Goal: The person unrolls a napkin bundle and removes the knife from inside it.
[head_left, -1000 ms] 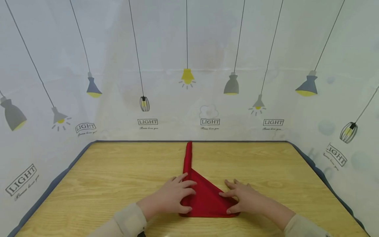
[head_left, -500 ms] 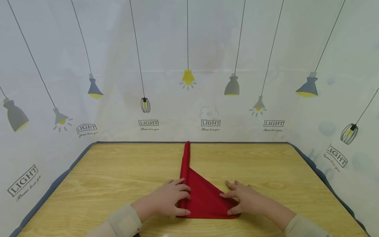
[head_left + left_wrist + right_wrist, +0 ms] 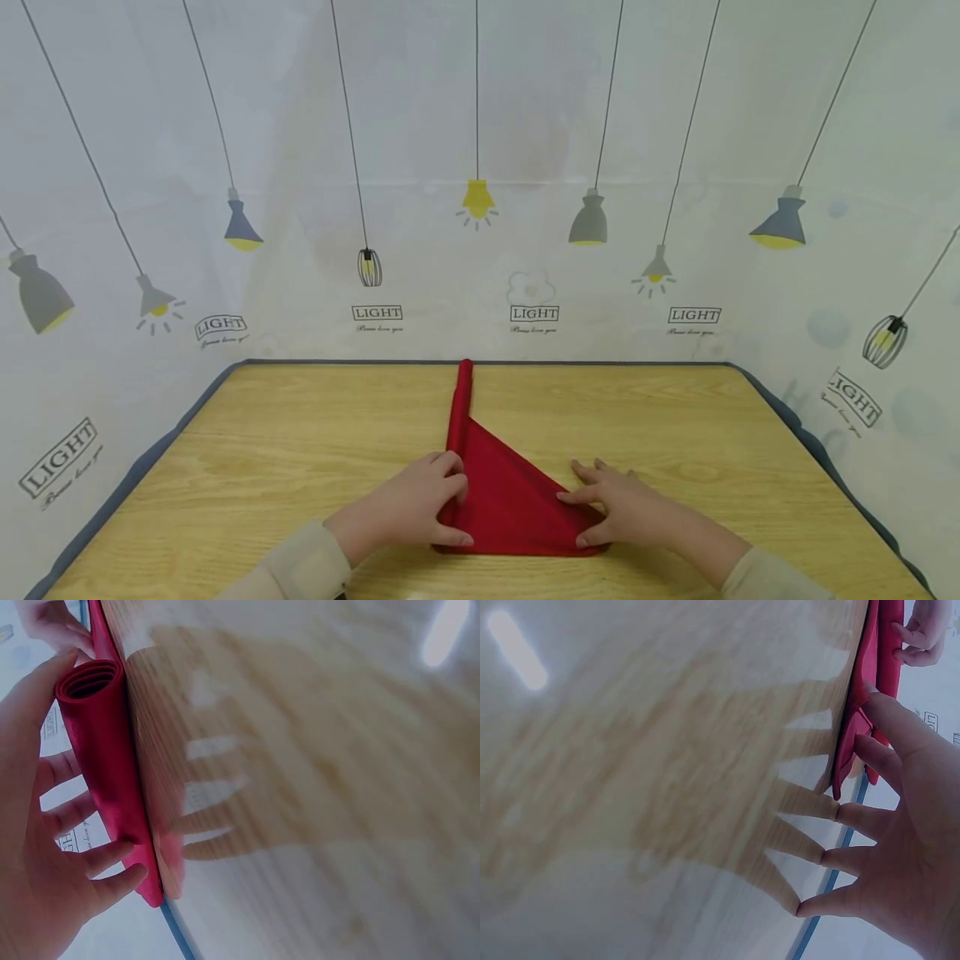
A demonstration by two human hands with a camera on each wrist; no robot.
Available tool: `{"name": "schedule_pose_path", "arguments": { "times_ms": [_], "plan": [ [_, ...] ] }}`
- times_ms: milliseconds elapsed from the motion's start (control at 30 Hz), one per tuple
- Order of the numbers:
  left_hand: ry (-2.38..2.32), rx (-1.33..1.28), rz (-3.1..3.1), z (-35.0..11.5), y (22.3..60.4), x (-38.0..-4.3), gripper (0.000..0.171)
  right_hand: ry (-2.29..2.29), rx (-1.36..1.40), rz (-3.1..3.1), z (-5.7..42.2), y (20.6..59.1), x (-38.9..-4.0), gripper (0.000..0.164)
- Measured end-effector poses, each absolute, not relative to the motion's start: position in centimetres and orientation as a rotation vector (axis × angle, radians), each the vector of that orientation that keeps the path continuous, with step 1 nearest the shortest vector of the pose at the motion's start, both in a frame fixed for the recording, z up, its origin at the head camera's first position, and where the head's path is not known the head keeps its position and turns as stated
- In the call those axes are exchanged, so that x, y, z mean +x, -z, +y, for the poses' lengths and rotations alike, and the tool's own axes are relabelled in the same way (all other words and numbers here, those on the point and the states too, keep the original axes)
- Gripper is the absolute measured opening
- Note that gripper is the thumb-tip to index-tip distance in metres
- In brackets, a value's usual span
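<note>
A red cloth [image 3: 510, 492] lies on the table, its left side rolled into a long tube [image 3: 460, 408] that points away from me. Flat cloth tapers off to the right of this tube. My left hand [image 3: 420, 500] holds the near part of the tube, fingers curled over it and thumb near its front end. In the left wrist view, the tube's open end [image 3: 91, 679] shows several spiral layers. My right hand [image 3: 622, 504] has its fingers spread; the thumb and index finger press the cloth's right corner [image 3: 846, 750], and the other fingertips touch the table.
The wood-grain table [image 3: 300, 433] has a dark blue edge [image 3: 157, 450] at the back and sides. White walls [image 3: 420, 108] printed with hanging lamps stand round it. The tube's far end reaches the table's back edge.
My left hand and the tube have shifted left, and the flat part of the cloth has become wider. The left fingers are more curled. My right hand has stayed nearly in place.
</note>
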State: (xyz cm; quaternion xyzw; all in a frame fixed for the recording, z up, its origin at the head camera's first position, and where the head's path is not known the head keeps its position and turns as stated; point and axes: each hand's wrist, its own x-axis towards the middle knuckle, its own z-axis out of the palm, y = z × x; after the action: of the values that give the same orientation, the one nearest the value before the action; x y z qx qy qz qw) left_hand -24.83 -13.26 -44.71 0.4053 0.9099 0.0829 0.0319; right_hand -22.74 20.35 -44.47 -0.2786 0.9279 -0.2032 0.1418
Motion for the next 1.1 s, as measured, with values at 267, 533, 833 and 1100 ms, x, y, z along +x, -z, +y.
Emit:
{"name": "schedule_pose_path", "arguments": {
  "times_ms": [267, 533, 833, 1100],
  "plan": [
    [-0.191, 1.260, 2.855, -14.0, 44.8, -25.0, 0.035, 0.603, -0.791, 2.669, 20.5, 44.6, -22.8, 0.058],
    [-0.111, 1.281, 2.867, -14.5, 44.9, -24.7, 0.029, 0.590, -0.780, 2.669, 20.6, 44.7, -22.8, 0.058],
    [-0.156, 1.286, 2.804, -15.3, 44.7, -24.2, 0.025, 0.570, -0.778, 2.680, 20.3, 44.6, -22.7, 0.058],
    [-0.204, 1.293, 2.834, -16.0, 44.7, -24.1, 0.015, 0.594, -0.797, 2.686, 20.4, 44.6, -22.6, 0.058]
  ]
}}
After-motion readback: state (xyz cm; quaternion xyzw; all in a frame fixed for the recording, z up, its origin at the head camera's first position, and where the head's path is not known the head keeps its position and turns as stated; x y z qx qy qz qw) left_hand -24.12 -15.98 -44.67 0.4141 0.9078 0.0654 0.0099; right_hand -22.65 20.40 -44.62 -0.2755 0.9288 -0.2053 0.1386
